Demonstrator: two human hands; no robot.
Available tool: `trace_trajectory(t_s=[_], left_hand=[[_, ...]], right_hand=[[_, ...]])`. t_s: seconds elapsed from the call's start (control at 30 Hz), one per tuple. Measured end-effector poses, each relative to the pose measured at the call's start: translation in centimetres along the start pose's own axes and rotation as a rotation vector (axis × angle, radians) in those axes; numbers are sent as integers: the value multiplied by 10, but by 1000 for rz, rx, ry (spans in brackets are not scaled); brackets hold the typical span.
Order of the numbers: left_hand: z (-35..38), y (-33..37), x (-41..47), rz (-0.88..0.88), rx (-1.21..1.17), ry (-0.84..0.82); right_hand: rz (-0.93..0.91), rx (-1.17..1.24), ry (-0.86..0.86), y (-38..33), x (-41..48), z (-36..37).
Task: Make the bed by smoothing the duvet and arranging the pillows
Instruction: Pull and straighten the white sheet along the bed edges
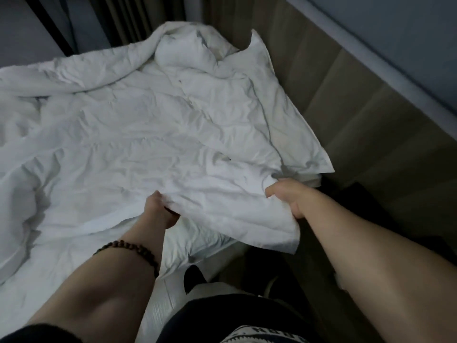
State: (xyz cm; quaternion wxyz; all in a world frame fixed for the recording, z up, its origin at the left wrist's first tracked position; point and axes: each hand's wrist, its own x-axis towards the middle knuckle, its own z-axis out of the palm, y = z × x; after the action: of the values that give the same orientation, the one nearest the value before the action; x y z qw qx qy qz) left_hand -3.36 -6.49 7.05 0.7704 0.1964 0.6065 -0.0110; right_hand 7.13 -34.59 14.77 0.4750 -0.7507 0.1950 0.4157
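White duvet [153, 134], crumpled, spread over the bed from the near corner to the far end, where it heaps into a rounded lump [183, 53]; whether a pillow lies there cannot be told. Wood-panelled wall [346, 107] along the bed's right side. The person stands at the near corner. Left hand [158, 206] and right hand [290, 196], set apart, each clench a fold of the duvet's near edge, fingers curled into the cloth. Beaded bracelet [128, 243] on the left wrist. The duvet looks soft, light and limp, so it is probably best held at edge and corners and drawn taut.
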Motion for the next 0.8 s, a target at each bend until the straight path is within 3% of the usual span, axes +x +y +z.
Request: trace_trajectory(t_s=[0.13, 0.27, 0.33, 0.43, 0.53, 0.63, 0.8], left_hand=[[-5, -18, -7, 84, 28, 49], [-11, -56, -41, 101, -41, 238], [-14, -90, -59, 99, -49, 222], [-11, -133, -80, 142, 17, 136], [-15, -162, -80, 260, -3, 22], [-27, -183, -90, 219, 147, -45], [-57, -198, -102, 235, 228, -5]], right_hand=[[-26, 104, 85, 16, 8, -41], [-108, 807, 8, 55, 18, -56], [-109, 1134, -94, 83, 15, -50], [-8, 1325, -213, 122, 9, -21], [86, 1133, -337, 141, -3, 14], [95, 766, -473, 137, -37, 44], [199, 483, -217, 139, 1, 66]])
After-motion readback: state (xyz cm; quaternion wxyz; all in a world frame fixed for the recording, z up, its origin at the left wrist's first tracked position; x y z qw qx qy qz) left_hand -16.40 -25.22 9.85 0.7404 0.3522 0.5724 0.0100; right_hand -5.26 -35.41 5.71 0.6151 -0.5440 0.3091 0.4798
